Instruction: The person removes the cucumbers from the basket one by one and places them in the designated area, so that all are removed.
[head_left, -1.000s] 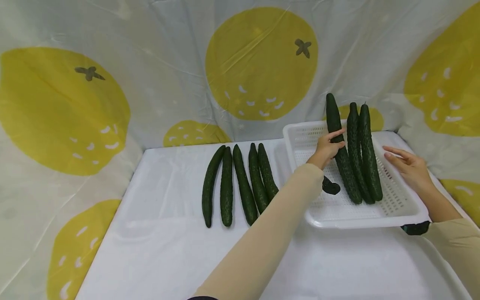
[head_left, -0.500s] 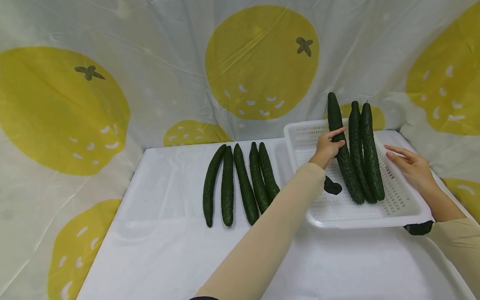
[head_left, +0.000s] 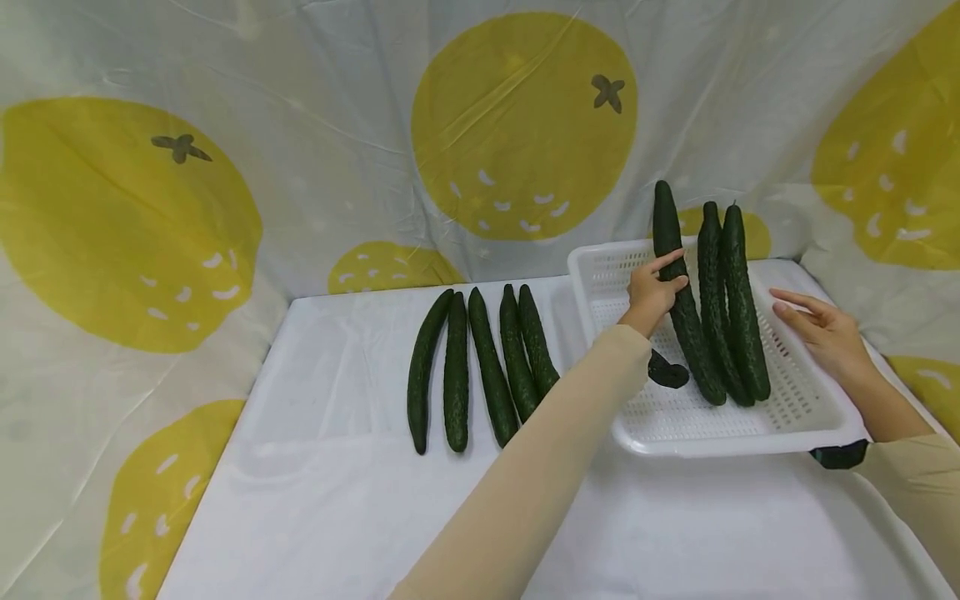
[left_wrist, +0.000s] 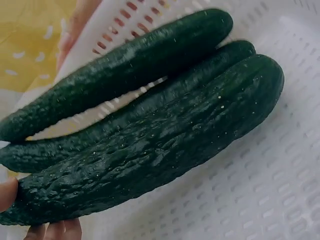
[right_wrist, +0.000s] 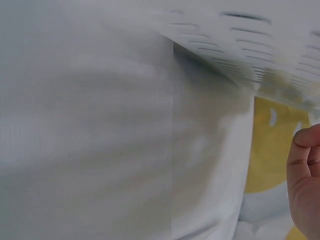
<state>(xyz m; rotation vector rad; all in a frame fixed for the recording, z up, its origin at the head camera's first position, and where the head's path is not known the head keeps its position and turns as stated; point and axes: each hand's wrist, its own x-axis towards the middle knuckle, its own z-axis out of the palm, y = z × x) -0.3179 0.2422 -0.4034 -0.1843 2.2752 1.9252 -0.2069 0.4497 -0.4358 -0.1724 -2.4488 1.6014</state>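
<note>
My left hand grips a long dark green cucumber above its middle, inside a white perforated plastic basket. In the left wrist view, thumb and fingers close round the end of this bumpy cucumber. Two more cucumbers lie right beside it: a middle one and a right one. Their upper ends lean over the basket's back rim. At the basket's right side my right hand rests with its fingers loosely extended. In the right wrist view this hand is partly cut off, near the basket wall.
To the left of the basket several cucumbers lie side by side on the white tablecloth. My left forearm partly covers their near ends. A curtain with large yellow fruit prints hangs behind the table.
The held cucumber and my left hand have shifted slightly up and left, the cucumber tilting a little apart from the other two at its top. My right hand stays almost still.
</note>
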